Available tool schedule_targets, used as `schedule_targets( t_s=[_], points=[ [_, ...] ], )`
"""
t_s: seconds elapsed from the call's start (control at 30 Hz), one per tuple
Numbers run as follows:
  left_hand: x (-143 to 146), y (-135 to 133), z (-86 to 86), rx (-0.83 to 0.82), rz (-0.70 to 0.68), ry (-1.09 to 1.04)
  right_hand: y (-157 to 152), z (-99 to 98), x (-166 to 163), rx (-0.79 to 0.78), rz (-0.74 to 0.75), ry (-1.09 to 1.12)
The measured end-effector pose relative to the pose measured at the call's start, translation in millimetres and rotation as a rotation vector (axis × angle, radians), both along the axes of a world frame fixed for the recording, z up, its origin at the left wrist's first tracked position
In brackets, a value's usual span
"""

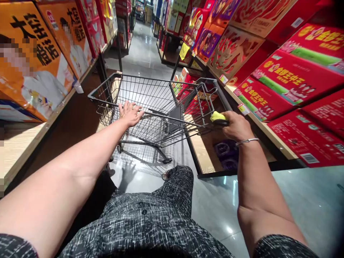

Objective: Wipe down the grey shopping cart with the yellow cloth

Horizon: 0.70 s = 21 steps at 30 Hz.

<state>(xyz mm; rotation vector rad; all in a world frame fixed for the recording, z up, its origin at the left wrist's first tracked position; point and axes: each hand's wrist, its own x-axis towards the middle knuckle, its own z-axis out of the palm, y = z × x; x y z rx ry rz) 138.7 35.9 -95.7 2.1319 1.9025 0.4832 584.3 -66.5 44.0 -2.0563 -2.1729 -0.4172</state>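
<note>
A grey wire shopping cart (142, 91) stands in a shop aisle in front of me, its basket bare of goods. My left hand (130, 113) rests on the cart's handle bar, fingers stretched out over it. My right hand (235, 125) is closed around the right end of the handle, at its yellow-green grip (217, 116). A metal bangle sits on my right wrist.
Shelves line both sides of the aisle. Orange printed boxes (34, 53) stand on the left shelf, red gift boxes (290, 79) on the right. Purple packs (225, 150) lie on the low right shelf. The glossy grey floor (145, 50) runs ahead between the racks.
</note>
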Motion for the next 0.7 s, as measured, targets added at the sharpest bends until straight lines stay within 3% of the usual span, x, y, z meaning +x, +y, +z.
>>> schedule_targets(
  t_s=[0.1,0.17,0.33,0.5,0.6,0.7],
  points=[
    [1,14,6.2,-0.033,0.147,-0.039,-11,-6.3,-16,0.051,0.082,0.029],
    [13,12,15.3,-0.005,0.136,-0.04,-17,-9.6,-29,0.075,0.135,0.034],
    [73,-21,41.9,0.044,-0.239,-0.084,-28,-12.2,-65,0.101,0.222,0.025],
    [121,-45,50.4,0.065,-0.586,-0.171,-33,-4.1,-99,0.03,0.359,0.048],
    [124,-51,49.1,-0.003,-0.641,-0.187,-34,1.9,-115,-0.012,0.487,0.108],
    [114,-54,48.6,-0.07,-0.581,-0.196,-36,9.0,-127,-0.051,0.648,0.248]
  ],
)
